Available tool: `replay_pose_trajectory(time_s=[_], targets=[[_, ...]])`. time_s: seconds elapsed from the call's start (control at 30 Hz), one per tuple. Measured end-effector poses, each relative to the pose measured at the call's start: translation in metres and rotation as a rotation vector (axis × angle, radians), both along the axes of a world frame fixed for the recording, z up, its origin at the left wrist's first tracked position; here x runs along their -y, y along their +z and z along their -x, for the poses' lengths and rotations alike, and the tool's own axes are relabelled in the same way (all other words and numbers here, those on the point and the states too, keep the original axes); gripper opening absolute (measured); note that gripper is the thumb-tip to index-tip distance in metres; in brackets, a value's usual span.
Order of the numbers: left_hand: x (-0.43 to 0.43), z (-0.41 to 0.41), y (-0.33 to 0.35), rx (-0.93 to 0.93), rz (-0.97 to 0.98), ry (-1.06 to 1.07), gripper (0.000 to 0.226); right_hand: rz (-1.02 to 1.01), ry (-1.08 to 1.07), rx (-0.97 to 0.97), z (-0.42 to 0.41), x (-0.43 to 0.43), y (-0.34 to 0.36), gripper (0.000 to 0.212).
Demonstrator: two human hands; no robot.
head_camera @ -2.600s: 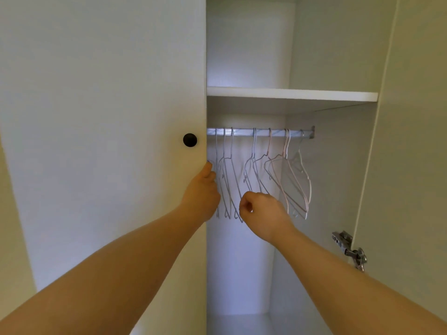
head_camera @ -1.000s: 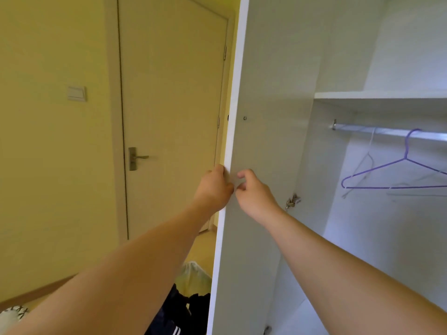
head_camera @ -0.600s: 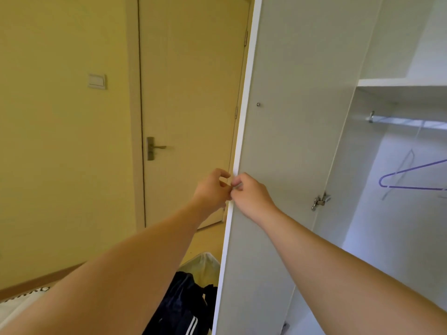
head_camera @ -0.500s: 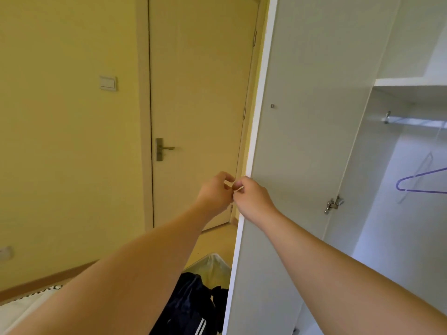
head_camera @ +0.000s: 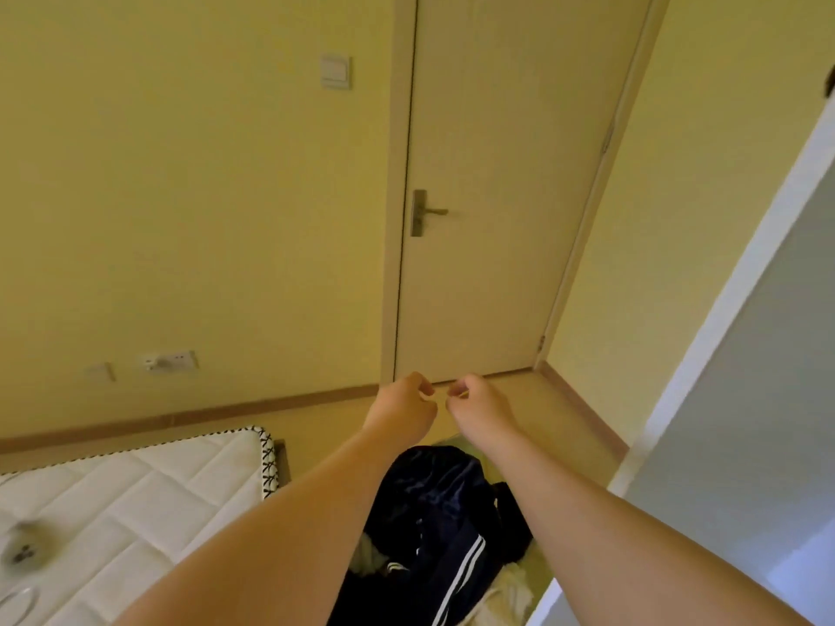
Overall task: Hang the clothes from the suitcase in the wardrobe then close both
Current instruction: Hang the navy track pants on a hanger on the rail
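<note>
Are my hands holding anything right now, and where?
Cannot tell: left hand and right hand have fingers curled as if pinching, but nothing shows in either grip.

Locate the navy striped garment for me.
Head view, bottom centre: the navy striped garment lies just right of the white mattress and left of the wardrobe door.

Our two arms, bare as far as the view shows them

We see the left forearm (head_camera: 271, 535) and the right forearm (head_camera: 610, 535) uncovered, skin showing from the lower edge of the view to the wrists. The wide lens draws them broad close to us and slim at the wrists. The left hand (head_camera: 397, 411) and the right hand (head_camera: 481, 411) are bare as well, showing us mostly their backs, smooth with softly rounded knuckles. The nails are too small and blurred for us to describe, and we cannot make out any fine marks on the arms.
</note>
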State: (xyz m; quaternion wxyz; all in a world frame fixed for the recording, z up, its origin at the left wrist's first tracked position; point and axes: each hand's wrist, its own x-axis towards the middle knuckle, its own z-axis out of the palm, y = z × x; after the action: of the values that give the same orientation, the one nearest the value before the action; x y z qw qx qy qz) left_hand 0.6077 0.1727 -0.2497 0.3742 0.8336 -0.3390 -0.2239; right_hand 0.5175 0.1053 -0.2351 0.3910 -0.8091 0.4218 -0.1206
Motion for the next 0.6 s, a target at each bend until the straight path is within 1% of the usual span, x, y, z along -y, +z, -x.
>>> replay_pose_trajectory(time_s=[0.13,0.3,0.37,0.43,0.6], targets=[[-0.014,-0.022,-0.039,-0.091,-0.053,0.115,0.025,-0.079,0.075,-0.055,-0.026,-0.001,-0.041,0.022],[-0.016,-0.042,-0.098,-0.164,-0.121,0.217,0.024,-0.186,0.14,-0.144,-0.052,0.018,-0.11,0.012],[-0.015,-0.046,-0.122,-0.187,-0.139,0.259,0.024,-0.2,0.175,-0.188,-0.055,0.025,-0.139,0.01],[-0.009,-0.051,-0.157,-0.212,-0.163,0.306,0.025,-0.207,0.221,-0.233,-0.058,0.035,-0.179,0.009],[0.007,-0.054,-0.256,-0.215,-0.21,0.326,0.027,-0.231,0.265,-0.333,-0.06,0.052,-0.294,0.009]])
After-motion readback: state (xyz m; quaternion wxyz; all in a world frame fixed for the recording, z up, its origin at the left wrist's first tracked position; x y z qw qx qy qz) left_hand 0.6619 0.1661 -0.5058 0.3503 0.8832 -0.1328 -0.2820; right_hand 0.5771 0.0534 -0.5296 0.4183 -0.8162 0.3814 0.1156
